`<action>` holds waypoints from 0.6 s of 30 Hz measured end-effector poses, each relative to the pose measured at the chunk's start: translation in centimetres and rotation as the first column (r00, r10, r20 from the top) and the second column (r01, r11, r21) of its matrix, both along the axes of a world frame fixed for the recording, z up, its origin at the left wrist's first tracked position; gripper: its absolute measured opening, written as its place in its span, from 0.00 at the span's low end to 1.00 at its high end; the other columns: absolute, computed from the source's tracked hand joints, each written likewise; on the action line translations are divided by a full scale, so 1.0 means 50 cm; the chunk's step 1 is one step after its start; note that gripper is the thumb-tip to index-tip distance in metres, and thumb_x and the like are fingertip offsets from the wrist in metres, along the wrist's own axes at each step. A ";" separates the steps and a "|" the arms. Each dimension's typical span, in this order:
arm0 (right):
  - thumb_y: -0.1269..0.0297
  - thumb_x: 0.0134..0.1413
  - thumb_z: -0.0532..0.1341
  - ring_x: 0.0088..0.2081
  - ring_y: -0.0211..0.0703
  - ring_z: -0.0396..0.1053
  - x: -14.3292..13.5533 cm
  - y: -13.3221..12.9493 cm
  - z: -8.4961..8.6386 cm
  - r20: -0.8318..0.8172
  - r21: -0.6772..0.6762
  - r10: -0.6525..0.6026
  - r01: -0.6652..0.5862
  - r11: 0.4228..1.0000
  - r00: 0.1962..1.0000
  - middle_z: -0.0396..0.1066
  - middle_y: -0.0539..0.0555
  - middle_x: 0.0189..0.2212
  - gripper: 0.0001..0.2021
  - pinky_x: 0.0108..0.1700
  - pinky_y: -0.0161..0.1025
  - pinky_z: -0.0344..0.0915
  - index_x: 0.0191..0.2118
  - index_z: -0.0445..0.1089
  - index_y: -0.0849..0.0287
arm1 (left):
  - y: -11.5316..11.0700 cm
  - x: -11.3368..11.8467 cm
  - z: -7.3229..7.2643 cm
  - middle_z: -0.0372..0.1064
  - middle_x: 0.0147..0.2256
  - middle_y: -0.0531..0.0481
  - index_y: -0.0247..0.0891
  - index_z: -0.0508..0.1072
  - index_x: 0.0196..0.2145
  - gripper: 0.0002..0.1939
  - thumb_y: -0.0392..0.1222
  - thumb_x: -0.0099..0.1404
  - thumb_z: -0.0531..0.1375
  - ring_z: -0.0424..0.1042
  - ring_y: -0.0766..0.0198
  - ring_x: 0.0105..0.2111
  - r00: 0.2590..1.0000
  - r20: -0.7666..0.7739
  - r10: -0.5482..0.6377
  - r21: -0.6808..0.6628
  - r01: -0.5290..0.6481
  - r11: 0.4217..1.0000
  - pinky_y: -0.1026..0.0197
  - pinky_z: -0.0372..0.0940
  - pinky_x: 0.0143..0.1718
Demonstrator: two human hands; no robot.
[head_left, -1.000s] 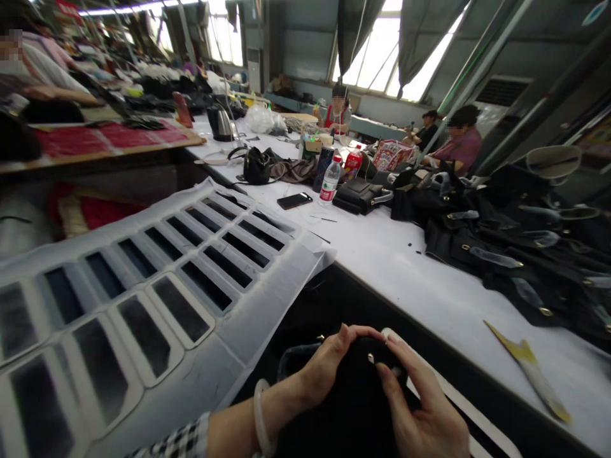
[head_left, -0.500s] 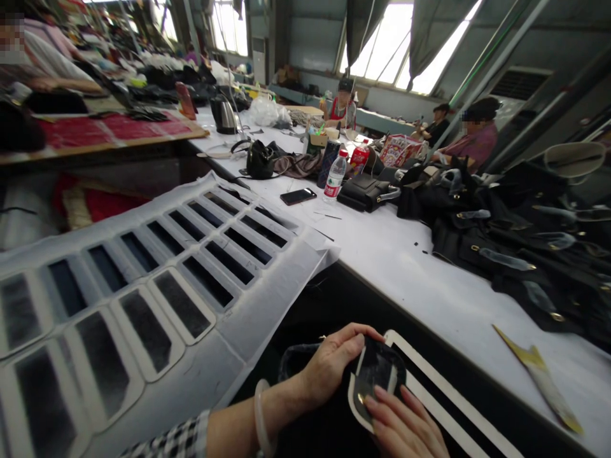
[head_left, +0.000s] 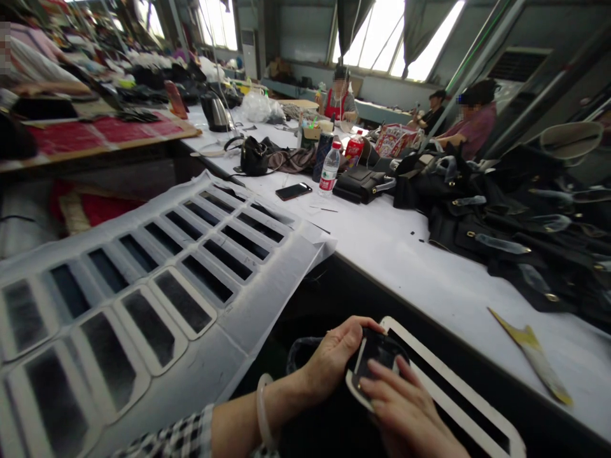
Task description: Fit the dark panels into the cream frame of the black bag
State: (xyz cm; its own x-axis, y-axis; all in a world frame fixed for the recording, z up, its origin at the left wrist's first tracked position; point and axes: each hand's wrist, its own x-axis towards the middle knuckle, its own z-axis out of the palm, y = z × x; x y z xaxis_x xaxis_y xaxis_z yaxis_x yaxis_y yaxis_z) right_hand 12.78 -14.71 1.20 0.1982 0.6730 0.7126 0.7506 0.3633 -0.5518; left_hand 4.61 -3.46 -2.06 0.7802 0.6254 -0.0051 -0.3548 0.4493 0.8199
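Note:
My left hand [head_left: 329, 359], a pale bangle at its wrist, grips the upper left edge of a small shiny black piece [head_left: 375, 348] with a pale rim. Its thumb lies on top; the other fingers are partly hidden. My right hand [head_left: 405, 404] rests on the same piece with its fingers stretched out across the surface, covering the lower part. Beneath and to the right runs a long off-white frame [head_left: 451, 366] with rounded corners, its near left part covered by my hands. What supports these pieces is too dark to make out.
On my left slopes a white sheet [head_left: 224, 356] bearing rows of dark panels with pale rims. A white table [head_left: 377, 248] carries a phone [head_left: 293, 191], a water bottle [head_left: 329, 170], a pile of black bags [head_left: 487, 222] and a yellowish blade-like tool [head_left: 529, 356]. Several people sit farther back.
My right hand's fingers have slid up over the black piece and spread more. The off-white frame now shows its rounded near end. The camera view has shifted slightly; the left hand keeps its grip.

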 end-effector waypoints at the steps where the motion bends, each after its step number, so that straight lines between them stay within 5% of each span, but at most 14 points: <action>1: 0.70 0.63 0.59 0.48 0.45 0.74 0.008 0.006 0.006 -0.070 -0.004 -0.046 0.045 0.999 0.996 0.78 0.49 0.40 0.07 0.61 0.49 0.63 0.41 0.73 0.53 | -0.002 -0.001 0.003 0.73 0.41 0.47 0.38 0.74 0.47 0.21 0.55 0.72 0.50 0.70 0.63 0.39 1.000 -0.012 0.011 0.030 -0.010 0.999 0.61 0.62 0.44; 6: 0.67 0.58 0.64 0.58 0.51 0.65 0.030 0.037 0.005 -0.408 -0.143 -0.197 0.151 0.978 0.891 0.77 0.51 0.45 0.04 0.68 0.58 0.50 0.40 0.73 0.53 | -0.008 -0.006 0.019 0.74 0.45 0.44 0.37 0.72 0.51 0.27 0.56 0.74 0.42 0.70 0.58 0.45 0.999 -0.034 0.010 0.083 -0.007 0.997 0.56 0.62 0.49; 10: 0.59 0.54 0.67 0.60 0.57 0.63 0.023 0.048 -0.008 -0.545 -0.245 -0.313 0.210 0.947 0.778 0.74 0.54 0.51 0.07 0.66 0.64 0.51 0.38 0.75 0.54 | -0.003 -0.014 0.021 0.72 0.49 0.43 0.37 0.68 0.55 0.29 0.59 0.73 0.41 0.69 0.55 0.48 0.999 -0.036 -0.012 0.176 0.018 0.984 0.53 0.61 0.52; 14: 0.57 0.51 0.68 0.57 0.57 0.67 0.017 0.052 -0.005 -0.610 -0.273 -0.338 0.211 0.939 0.717 0.73 0.56 0.52 0.09 0.62 0.59 0.60 0.37 0.76 0.54 | 0.002 -0.024 0.018 0.65 0.56 0.43 0.41 0.64 0.60 0.29 0.57 0.66 0.59 0.63 0.49 0.56 0.994 -0.106 -0.005 0.371 0.044 0.928 0.49 0.54 0.59; 18: 0.57 0.51 0.69 0.54 0.54 0.70 0.011 0.053 0.002 -0.619 -0.267 -0.353 0.235 0.935 0.701 0.73 0.55 0.52 0.09 0.58 0.49 0.68 0.36 0.76 0.54 | -0.001 -0.027 0.015 0.64 0.56 0.43 0.44 0.64 0.60 0.34 0.48 0.58 0.68 0.62 0.47 0.56 0.990 -0.143 0.010 0.365 0.043 0.930 0.48 0.54 0.60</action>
State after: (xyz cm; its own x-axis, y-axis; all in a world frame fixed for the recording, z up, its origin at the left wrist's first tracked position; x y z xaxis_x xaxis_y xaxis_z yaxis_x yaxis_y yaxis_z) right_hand 13.34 -12.04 1.31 0.7767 0.5889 0.2235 0.2403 0.0510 -0.9694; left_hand 3.24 -3.50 -1.33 0.7985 0.5916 0.1119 -0.2198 0.1133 0.9690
